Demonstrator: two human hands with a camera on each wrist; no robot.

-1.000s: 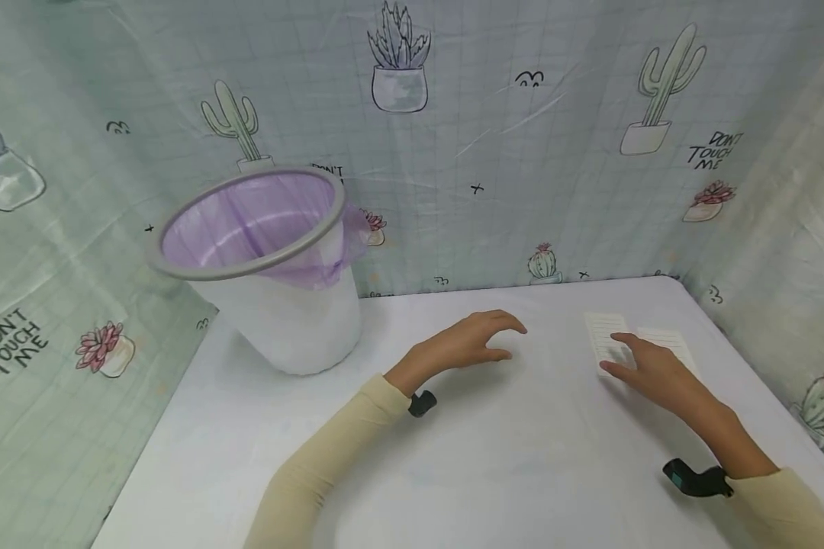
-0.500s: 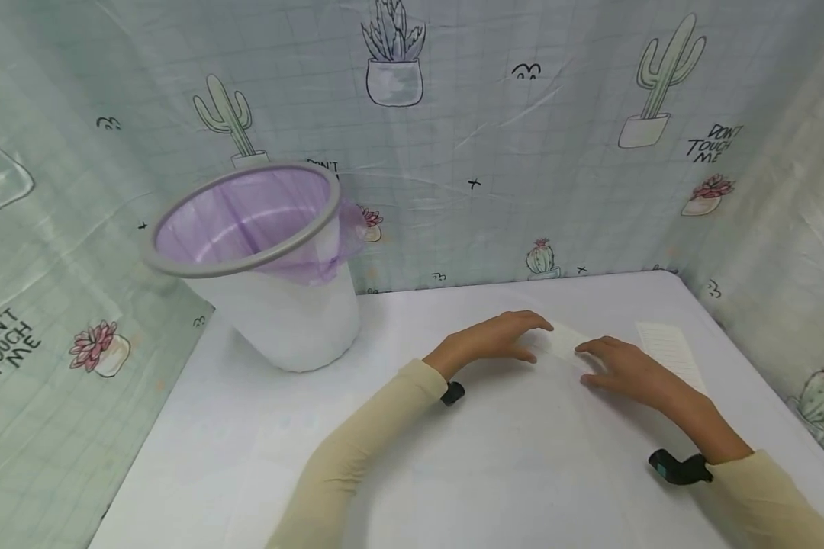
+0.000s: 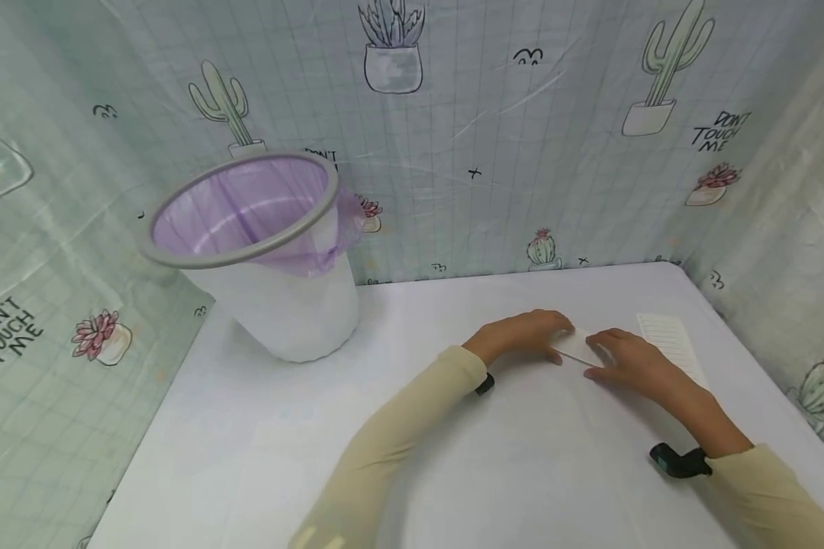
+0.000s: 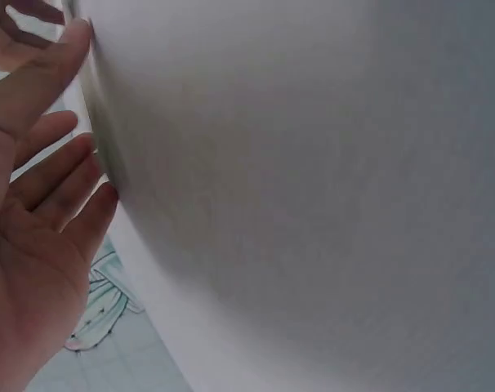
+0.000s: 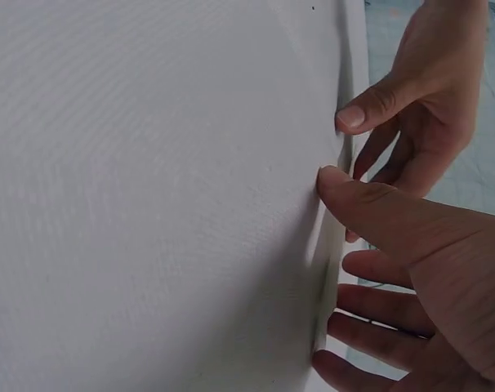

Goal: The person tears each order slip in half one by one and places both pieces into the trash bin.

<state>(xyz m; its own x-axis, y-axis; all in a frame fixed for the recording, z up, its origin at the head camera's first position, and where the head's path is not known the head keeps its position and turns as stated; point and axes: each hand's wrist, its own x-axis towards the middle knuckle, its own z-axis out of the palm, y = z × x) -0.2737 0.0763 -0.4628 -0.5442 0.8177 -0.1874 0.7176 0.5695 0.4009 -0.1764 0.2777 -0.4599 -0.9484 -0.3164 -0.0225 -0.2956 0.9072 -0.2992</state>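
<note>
A white sheet of lined paper (image 3: 580,348) lies between my two hands in the head view, its near edge showing as a thin line. My left hand (image 3: 525,334) holds its left end, thumb on the near side and fingers at the far side. At the right end, my right hand (image 3: 638,366) holds the paper in the same way. Both the left hand (image 4: 35,261) and the right hand (image 5: 443,278) show bent fingers in the wrist views, where the paper itself is hard to make out against the white table.
A second lined sheet (image 3: 671,343) lies on the white table (image 3: 481,473), just beyond the right hand. A white bin (image 3: 295,313) with a purple bag liner (image 3: 247,202) stands at the back left. Cactus-print cloth (image 3: 467,137) surrounds the table.
The first sheet has shifted left, away from the second, and turned. My left hand has moved right to meet it; my right hand moved left with it. The second sheet stays put.
</note>
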